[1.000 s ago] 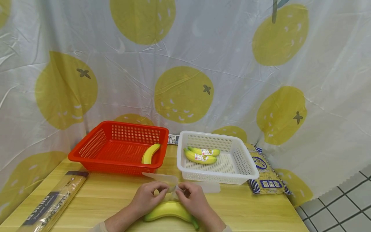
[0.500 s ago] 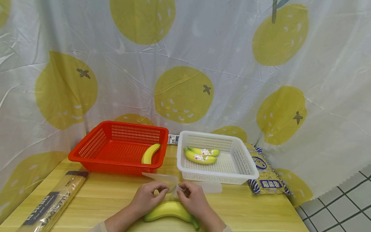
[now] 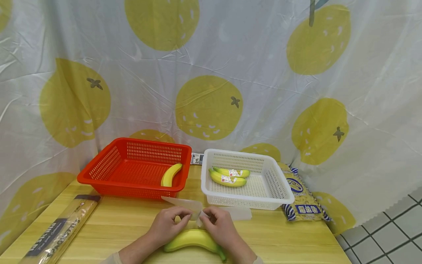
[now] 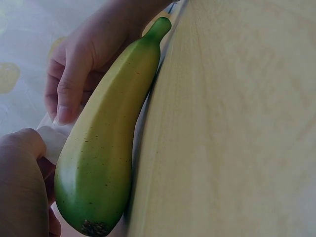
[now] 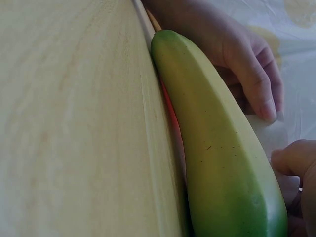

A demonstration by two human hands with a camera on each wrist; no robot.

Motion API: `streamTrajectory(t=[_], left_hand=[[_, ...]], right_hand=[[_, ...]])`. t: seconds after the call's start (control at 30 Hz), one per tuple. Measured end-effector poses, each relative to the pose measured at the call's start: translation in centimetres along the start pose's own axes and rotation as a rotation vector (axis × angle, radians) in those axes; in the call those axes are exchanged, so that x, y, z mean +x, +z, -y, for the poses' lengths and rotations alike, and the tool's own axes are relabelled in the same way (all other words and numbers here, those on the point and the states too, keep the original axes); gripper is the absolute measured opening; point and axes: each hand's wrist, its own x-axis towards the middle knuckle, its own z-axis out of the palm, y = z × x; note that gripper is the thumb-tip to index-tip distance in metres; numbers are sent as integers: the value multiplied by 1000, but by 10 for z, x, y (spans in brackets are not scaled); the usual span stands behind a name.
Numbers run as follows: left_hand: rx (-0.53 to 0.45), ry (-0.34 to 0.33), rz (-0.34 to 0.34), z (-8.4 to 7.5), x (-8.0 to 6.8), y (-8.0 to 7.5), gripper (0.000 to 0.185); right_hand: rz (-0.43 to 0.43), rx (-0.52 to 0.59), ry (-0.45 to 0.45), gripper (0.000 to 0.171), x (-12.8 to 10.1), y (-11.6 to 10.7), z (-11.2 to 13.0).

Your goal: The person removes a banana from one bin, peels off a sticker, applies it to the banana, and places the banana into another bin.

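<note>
Both hands sit over the green-yellow banana (image 3: pixel 194 239) lying on the wooden table (image 3: pixel 283 238) near its front edge, hiding its middle, and what the thin clear film (image 3: pixel 197 211) covers is hard to make out. The left hand (image 3: pixel 168 224) and right hand (image 3: pixel 220 226) each pinch that film between curled fingertips just above the banana. Since half a second ago nothing has visibly moved except the film's right flap, which sits slightly lower.

We have bare table (image 3: pixel 115 223) left of our hands; far ahead the red basket (image 3: pixel 99 172) and white basket (image 3: pixel 280 183) block, with a narrow gap between.
</note>
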Motion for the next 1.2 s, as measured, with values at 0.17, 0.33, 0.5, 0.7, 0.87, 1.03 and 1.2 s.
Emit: streamTrajectory(t=[0.17,0.33,0.5,0.7,0.87,1.03,1.2], left_hand=[[-8,-6,1,0,0,0,22],[-14,-29,11,1,0,0,21],[-17,-43,22,0,0,-1,21],[-14,-37,20,0,1,-1,20],[-17,-33,19,-1,1,-1,20],[-17,-39,21,-1,1,-2,21],[-14,-29,15,-1,0,-1,22]], right_hand=[[-1,10,15,4,0,-1,2],[-4,8,22,4,0,-1,1],[-11,-14,12,5,0,-1,1],[-15,-11,11,5,1,-1,2],[-14,-13,28,5,1,-2,3],[-17,-31,41,6,1,-2,3],[-23,-40,44,7,2,-2,2]])
